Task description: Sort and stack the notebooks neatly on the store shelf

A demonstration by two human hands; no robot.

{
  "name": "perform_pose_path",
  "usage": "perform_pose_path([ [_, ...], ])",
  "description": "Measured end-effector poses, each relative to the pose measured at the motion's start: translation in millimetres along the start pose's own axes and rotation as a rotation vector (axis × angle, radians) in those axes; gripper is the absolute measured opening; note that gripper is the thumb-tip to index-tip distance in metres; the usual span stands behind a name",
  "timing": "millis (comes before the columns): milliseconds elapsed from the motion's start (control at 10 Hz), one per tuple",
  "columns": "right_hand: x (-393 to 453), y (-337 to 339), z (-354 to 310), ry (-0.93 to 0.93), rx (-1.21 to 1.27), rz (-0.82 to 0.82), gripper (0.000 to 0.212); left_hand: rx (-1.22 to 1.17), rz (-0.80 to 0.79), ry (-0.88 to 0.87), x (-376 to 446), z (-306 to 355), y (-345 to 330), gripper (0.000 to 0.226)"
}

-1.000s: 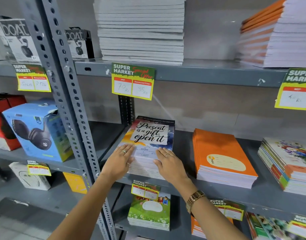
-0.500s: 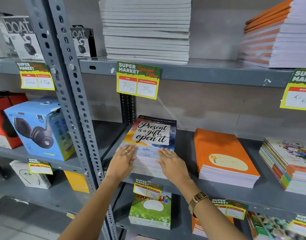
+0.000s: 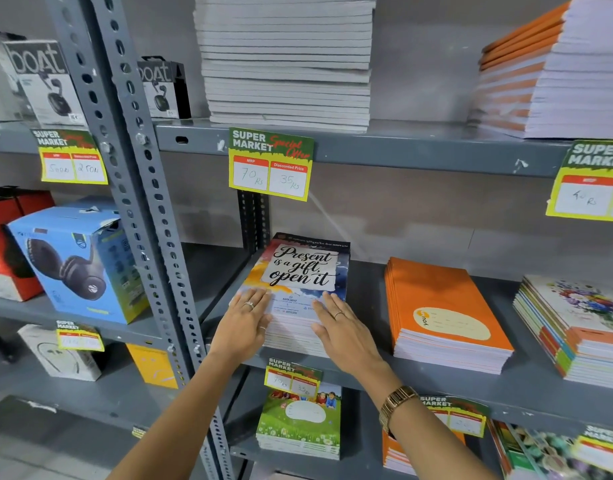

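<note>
A stack of notebooks with a "Present is a gift, open it" cover [image 3: 303, 268] sits at the left end of the grey middle shelf [image 3: 367, 299]. My left hand [image 3: 244, 322] lies flat against the stack's near left corner, fingers spread on the cover and side. On the near right corner rests my right hand [image 3: 343, 332], palm down, fingers apart. Neither hand grips anything. An orange notebook stack [image 3: 443, 313] lies to the right, and a stack with floral covers [image 3: 575, 327] beyond it.
Tall white [image 3: 287, 60] and orange-striped [image 3: 554, 71] notebook stacks fill the top shelf. Green-cover notebooks [image 3: 300, 422] sit on the shelf below. A perforated steel upright [image 3: 142, 188] divides off headphone boxes [image 3: 76, 261] at left. Price tags [image 3: 271, 164] hang from the shelf edges.
Both hands have stayed on the stack's near corners, shifting only slightly. My view has moved a little closer and to the left.
</note>
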State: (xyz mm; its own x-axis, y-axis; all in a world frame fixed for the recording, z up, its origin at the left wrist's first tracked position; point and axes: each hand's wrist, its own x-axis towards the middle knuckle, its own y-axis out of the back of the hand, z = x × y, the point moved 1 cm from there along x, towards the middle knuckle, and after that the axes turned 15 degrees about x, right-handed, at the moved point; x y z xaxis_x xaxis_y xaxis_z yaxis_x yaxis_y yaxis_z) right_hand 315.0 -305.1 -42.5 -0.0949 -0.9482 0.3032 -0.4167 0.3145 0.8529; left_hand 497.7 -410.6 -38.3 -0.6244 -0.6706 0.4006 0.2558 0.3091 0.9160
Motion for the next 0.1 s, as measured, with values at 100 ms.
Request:
perform_pose_path([
  [100, -12.0, 5.7, 0.7, 0.028, -0.053, 0.01, 0.058, -0.014, 0.018, 0.039, -2.7, 12.4, 1.0, 0.048],
])
